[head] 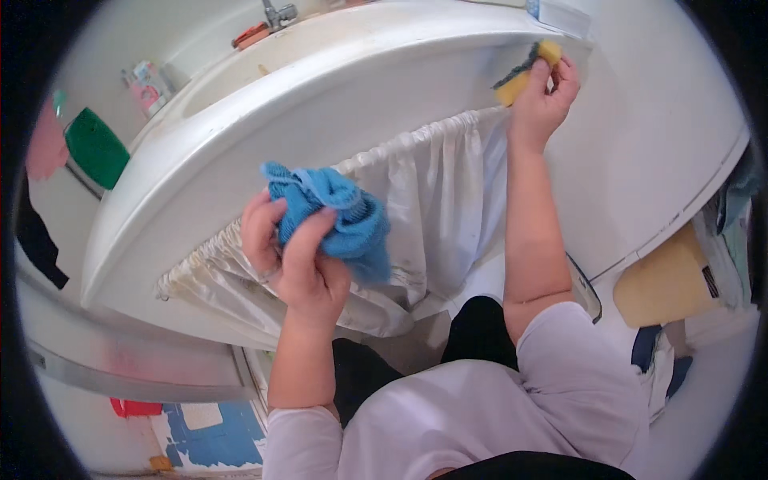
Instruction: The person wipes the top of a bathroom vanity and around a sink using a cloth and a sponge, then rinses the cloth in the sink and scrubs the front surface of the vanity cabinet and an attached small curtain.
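My left hand [300,258] grips a crumpled blue cloth [339,210], held up in front of the white gathered curtain [444,162]. Farther off to the right, my right hand [543,102] pinches a yellow sponge [513,90] that has a dark scouring side. The sponge is beside the front panel of the white washbasin [360,102], below its rim at the right end; whether it touches the panel I cannot tell. The curtain hangs under that panel.
A metal faucet [278,14] stands at the back of the basin, with an orange-red object [251,36] beside it. To the left are a green item [97,147] and toiletries [147,90]. A beige bin [666,282] and clothes [660,366] lie at the right.
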Available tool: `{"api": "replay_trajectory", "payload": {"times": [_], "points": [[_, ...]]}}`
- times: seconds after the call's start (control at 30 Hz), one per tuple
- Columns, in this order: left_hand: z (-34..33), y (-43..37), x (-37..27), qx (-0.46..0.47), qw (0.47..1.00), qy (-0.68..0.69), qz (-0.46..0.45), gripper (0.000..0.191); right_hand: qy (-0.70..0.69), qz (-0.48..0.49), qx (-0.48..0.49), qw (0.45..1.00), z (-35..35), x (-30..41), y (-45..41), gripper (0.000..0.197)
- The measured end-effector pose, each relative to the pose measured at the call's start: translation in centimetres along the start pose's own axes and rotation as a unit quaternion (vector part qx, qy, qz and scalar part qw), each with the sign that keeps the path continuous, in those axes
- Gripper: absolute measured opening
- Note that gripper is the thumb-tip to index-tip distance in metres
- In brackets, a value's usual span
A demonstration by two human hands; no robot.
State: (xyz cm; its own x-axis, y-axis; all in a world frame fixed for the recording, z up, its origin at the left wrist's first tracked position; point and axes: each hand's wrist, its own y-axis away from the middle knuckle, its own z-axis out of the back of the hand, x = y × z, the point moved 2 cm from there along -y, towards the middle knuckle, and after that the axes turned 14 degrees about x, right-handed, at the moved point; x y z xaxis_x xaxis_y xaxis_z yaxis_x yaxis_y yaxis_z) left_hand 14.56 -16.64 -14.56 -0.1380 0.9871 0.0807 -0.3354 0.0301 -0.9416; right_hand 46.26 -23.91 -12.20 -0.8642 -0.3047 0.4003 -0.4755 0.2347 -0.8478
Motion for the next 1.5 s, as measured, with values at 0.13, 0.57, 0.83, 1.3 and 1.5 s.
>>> {"api": "replay_trajectory", "payload": {"times": [0.13,0.57,0.83,1.3,1.5], "points": [[0.1,1.1,1.4,-0.091,0.961,0.193,0.173,0.023,0.131,0.258,0.176,0.941,-6.9,8.8,5.3,0.028],[4.3,1.7,3.7,-0.257,0.840,0.385,0.285,0.028,-0.056,0.270,0.229,0.934,-10.6,13.3,7.3,0.019],[9.5,1.0,3.3,-0.312,0.822,0.397,0.265,0.027,0.120,0.185,0.065,0.973,-5.8,4.0,-0.5,0.003],[18.1,7.5,4.8,-0.488,0.781,0.173,0.350,0.028,-0.086,0.454,0.347,0.816,-26.0,32.3,20.7,0.021],[19.7,3.8,13.7,-0.370,0.872,-0.052,0.316,0.025,-0.124,0.411,0.459,0.778,-29.2,36.5,19.7,0.015]]}}
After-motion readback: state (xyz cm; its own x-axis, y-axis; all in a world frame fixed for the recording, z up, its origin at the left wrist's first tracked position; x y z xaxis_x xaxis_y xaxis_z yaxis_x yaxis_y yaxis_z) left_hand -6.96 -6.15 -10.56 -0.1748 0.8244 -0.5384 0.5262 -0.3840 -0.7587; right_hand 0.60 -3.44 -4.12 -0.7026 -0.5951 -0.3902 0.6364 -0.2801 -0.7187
